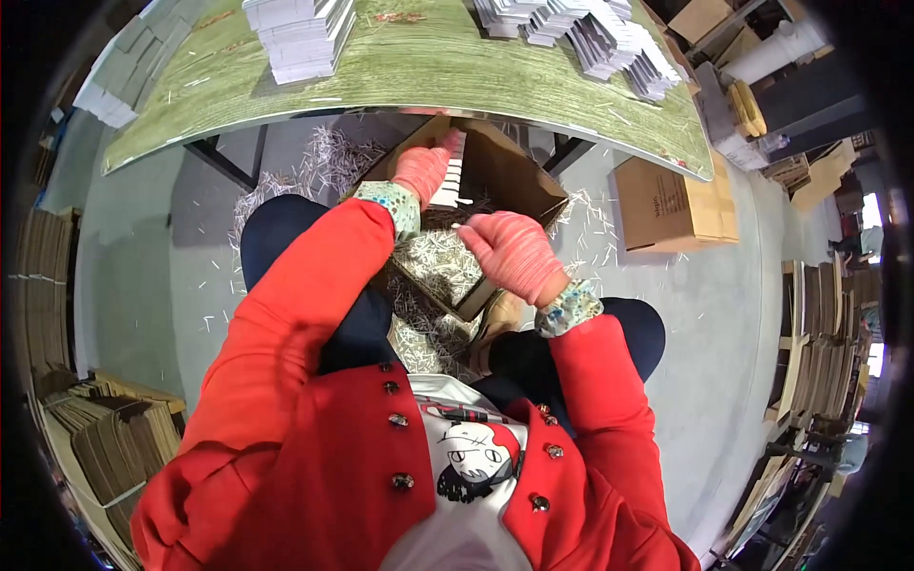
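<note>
Pink striped knit covered both hands. The left hand [422, 174] had its fingers closed on the left side of a white notched stack [448, 176], which it held upright over the far part of a cardboard box [522, 178]. The right hand [514, 255], nearer and to the right, had its fingers curled together, with a small white scrap [460, 226] at the thumb tip; whether they pinched it could not be told. White scraps [440, 266] filled the near part of the box, which sat on the floor between the person's knees. More loose slivers [335, 157] lay heaped on the floor to the left. Beyond, a green table [400, 81] bore white paper stacks [303, 38] at far left and far right. Another carton [671, 205] stood on the floor to the right, and flattened cardboard [124, 443] was bundled at the near left.
</note>
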`<state>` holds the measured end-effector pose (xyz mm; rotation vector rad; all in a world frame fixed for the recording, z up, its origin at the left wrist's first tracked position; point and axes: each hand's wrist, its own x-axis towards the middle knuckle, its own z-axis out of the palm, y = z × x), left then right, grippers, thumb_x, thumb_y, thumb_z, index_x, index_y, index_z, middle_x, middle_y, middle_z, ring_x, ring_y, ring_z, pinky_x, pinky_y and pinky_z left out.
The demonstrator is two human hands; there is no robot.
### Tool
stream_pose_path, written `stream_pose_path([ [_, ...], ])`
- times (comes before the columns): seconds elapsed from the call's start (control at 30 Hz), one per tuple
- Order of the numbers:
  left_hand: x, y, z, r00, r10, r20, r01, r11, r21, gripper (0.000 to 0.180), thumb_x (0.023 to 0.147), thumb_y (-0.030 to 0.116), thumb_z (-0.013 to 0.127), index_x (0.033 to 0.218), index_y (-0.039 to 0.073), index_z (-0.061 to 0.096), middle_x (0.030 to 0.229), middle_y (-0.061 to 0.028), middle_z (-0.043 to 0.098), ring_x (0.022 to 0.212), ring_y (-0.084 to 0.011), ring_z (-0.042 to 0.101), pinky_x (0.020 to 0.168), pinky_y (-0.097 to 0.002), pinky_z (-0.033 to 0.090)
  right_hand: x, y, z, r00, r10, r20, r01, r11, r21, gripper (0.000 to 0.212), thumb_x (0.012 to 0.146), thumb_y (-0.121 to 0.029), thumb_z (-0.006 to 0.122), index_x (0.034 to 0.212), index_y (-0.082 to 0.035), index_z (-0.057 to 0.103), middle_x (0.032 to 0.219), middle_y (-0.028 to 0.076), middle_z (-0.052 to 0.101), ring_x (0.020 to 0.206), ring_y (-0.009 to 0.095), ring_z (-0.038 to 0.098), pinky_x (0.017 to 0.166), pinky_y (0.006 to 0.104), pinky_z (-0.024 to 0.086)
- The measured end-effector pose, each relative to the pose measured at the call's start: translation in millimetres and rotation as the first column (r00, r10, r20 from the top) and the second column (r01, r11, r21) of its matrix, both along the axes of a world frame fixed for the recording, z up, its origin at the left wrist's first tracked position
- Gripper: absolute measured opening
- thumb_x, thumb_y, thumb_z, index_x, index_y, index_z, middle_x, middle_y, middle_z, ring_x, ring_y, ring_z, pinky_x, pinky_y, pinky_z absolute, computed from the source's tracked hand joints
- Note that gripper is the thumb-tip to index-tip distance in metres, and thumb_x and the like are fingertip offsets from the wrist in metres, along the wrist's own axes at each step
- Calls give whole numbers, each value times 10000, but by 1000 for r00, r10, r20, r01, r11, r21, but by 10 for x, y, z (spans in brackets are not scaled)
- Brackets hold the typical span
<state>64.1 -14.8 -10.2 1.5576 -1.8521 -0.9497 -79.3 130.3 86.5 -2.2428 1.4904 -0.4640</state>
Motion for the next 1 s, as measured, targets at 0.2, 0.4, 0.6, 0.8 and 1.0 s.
stream_pose_path([
  [0.2,-568,380,334,934,-13,-358,134,940,315,517,875,506,552,932,6,671,731,-139,647,700,-233,605,674,-364,462,-552,54,-194,894,-335,297,233,914,331,431,866,-430,562,1027,-45,669,944,200,661,854,331,642,784,395,496],
  [0.4,-219,195,-16,928,-172,-329,216,971,101,413,950,375,479,1029,15,665,845,-93,660,759,-129,588,675,-355,471,-194,-25,-82,985,-169,-25,169,942,291,302,803,-300,525,797,-44,685,824,198,655,802,370,636,773,446,495],
  [0.6,-535,389,276,973,-188,133,209,962,-176,512,925,466,512,807,-21,612,668,-75,581,627,-168,541,613,-356,434,-27,387,-199,950,-153,-274,185,978,96,183,743,-260,593,744,-120,711,713,123,669,700,303,657,677,452,509],
  [0.8,-315,265,166,965,-62,-257,112,976,188,494,923,462,525,766,1,607,691,-39,598,620,-156,544,601,-332,442,-268,499,226,868,-222,-444,288,954,85,302,771,-209,614,1037,-69,643,960,161,609,911,340,590,777,434,474],
  [1.0,-555,665,406,677,170,-716,184,903,388,449,927,481,507,911,44,611,818,-44,639,694,-139,590,621,-291,481,-173,403,-6,838,-465,286,508,856,-97,500,812,-211,578,1270,-34,481,1090,213,536,960,376,549,823,431,456],
])
